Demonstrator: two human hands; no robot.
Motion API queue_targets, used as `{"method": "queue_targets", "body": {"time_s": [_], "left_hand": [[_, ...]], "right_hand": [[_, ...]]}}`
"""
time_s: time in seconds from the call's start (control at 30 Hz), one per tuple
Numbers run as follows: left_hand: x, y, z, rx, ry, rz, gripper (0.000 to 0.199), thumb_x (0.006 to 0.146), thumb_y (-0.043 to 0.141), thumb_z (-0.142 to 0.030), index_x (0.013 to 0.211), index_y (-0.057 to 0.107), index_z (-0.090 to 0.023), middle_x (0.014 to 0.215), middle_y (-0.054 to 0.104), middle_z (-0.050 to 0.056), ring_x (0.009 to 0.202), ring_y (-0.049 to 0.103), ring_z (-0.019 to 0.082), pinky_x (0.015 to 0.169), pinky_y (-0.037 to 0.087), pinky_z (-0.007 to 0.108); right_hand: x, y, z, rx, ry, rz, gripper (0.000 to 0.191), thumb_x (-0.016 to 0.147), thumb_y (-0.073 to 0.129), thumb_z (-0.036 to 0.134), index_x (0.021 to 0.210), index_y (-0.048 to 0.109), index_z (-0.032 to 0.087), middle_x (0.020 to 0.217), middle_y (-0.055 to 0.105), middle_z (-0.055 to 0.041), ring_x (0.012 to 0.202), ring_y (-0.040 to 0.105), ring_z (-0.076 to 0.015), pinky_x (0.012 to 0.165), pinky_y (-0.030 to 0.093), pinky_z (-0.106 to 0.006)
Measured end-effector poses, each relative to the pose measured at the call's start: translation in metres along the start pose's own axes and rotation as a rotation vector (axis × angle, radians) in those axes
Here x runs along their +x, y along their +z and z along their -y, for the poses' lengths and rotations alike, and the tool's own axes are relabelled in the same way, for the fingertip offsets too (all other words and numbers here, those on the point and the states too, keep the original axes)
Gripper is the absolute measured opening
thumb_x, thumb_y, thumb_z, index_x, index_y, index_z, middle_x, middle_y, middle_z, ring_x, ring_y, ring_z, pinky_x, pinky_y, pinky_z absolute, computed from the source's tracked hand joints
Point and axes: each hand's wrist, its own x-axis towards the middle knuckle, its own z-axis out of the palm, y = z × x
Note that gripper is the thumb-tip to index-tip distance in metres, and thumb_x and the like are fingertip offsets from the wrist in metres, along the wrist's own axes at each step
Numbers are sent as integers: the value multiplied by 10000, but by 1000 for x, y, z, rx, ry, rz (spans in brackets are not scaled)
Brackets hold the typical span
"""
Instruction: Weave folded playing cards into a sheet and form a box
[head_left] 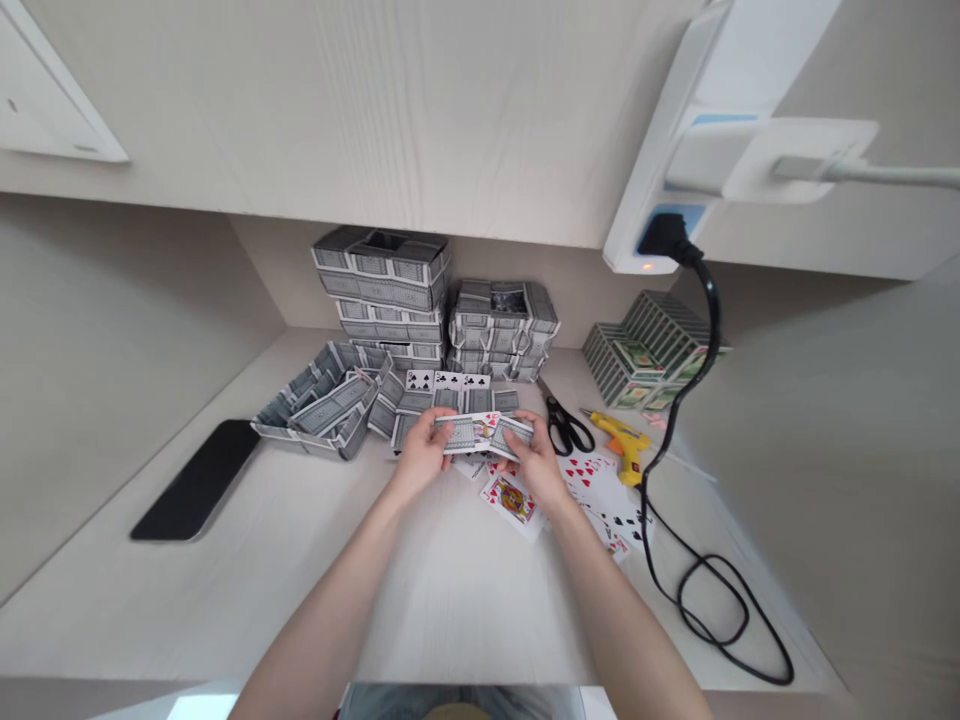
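Note:
Both hands hold playing cards over the middle of the table. My left hand (426, 450) pinches a grey-backed card (461, 433) by its left end. My right hand (536, 455) is closed on another grey-backed card (511, 436), tilted down to the right. Between the two, part of a red face card (486, 428) shows; whether the cards are joined cannot be made out. Just behind the hands lies a panel of grey-backed cards (477, 401). A jack of hearts (511, 498) lies face up below my right hand, beside more loose cards (589, 480).
An open card-built box (346, 440) and black phone (196, 482) are at left. Stacked card boxes (394, 280), (502, 330) stand behind. Black scissors (568, 427), a yellow glue gun (626, 445), a green-and-white stack (645, 350) and looping black cable (709, 340) are at right.

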Motion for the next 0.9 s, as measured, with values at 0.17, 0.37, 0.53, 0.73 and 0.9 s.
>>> {"method": "queue_targets", "body": {"time_s": [0.17, 0.37, 0.53, 0.73, 0.9], "left_hand": [[1, -5, -7, -17, -43, -29, 173, 734, 549, -289, 854, 568, -165, 470, 476, -66, 257, 327, 37, 276, 209, 154], [4, -7, -3, 89, -32, -105, 195, 715, 575, -325, 833, 583, -171, 497, 516, -51, 323, 391, 56, 334, 289, 160], [-1, -1, -6, 132, -18, -85, 316, 687, 617, -377, 917, 557, -169, 540, 533, -57, 336, 409, 54, 354, 322, 167], [-6, 1, -14, 212, -34, -66, 301, 756, 514, -437, 889, 558, -171, 479, 489, -66, 286, 377, 69, 307, 269, 189], [-1, -6, -9, 372, 103, -103, 290, 769, 478, -437, 798, 582, -168, 556, 547, -31, 467, 479, 100, 439, 351, 197]], "right_hand": [[-4, 2, 5, -20, 39, 107, 552, 654, 659, 386, 1150, 463, 242, 635, 618, 30, 415, 548, -125, 439, 477, -267], [-5, 2, 9, -37, 44, 167, 477, 654, 665, 377, 1077, 533, 200, 613, 625, 10, 414, 544, -127, 442, 477, -271], [-2, -2, 1, -67, 28, 189, 470, 693, 637, 392, 1103, 507, 203, 570, 617, 17, 409, 551, -134, 453, 485, -278], [0, -5, -6, -153, 11, 245, 403, 747, 586, 398, 1088, 481, 211, 488, 588, 33, 382, 540, -144, 414, 461, -264], [-3, -5, -2, -154, 20, 294, 344, 755, 578, 386, 1040, 489, 213, 490, 577, 45, 360, 518, -127, 397, 433, -243]]}}
